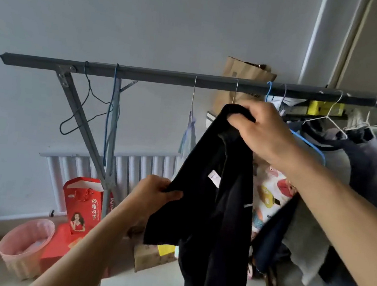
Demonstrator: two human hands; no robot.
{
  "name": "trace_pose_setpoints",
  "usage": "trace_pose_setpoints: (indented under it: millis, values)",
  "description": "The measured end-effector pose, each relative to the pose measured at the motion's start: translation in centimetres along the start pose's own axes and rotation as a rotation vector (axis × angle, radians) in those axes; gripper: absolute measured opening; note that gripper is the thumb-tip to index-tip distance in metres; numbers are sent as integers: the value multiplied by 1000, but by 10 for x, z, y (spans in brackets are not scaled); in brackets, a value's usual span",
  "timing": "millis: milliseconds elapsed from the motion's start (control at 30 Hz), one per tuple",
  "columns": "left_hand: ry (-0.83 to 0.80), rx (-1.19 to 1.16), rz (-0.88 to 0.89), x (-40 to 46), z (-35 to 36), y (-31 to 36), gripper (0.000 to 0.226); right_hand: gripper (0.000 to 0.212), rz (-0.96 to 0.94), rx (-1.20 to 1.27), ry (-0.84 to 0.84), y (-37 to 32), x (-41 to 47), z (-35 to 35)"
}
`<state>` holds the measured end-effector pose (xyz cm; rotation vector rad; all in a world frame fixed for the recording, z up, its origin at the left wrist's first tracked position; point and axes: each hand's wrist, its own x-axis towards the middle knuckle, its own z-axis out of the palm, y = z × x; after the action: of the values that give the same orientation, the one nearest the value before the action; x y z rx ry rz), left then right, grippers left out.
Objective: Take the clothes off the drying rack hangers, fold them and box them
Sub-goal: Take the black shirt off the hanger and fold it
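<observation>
Below rack bar (190, 79), limp black garment (218, 218), white tag, both hands gripping

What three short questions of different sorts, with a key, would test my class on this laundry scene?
1. True or false: both hands hold the black garment.
2. Which hand grips the garment at its top, just under the rack bar? A) left hand B) right hand
3. Fill in: on the floor at lower left stands a pink ____.

Key:
1. True. The left hand pinches a lower edge, and the right hand grips the top.
2. B.
3. Basket, beside the red bag.
</observation>
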<state>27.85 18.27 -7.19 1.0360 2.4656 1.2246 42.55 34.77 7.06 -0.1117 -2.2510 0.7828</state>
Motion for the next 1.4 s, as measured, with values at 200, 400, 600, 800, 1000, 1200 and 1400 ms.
trace_pose_setpoints:
  millis: [200,400,600,800,1000,1200,1400]
  values:
    - [155,-444,-50,27,4,55,15,44,148,-526,140,44,-31,-52]
    - [-32,-463,-47,43,2,101,22,42,306,-113,188,74,-52,-80]
    - [18,-460,37,51,5,109,24,60,378,104,122,78,-66,-88]
    - [-191,-311,62,47,1,103,29,70,483,285,-756,67,-77,-123]
    - [-473,-871,-135,44,10,85,30,34,487,224,-659,67,-73,-123]
    - [-571,-843,-177,48,33,66,27,43,736,-92,-11,97,-75,-91]
    - [-343,-491,144,46,27,82,28,35,657,14,159,86,-75,-94]
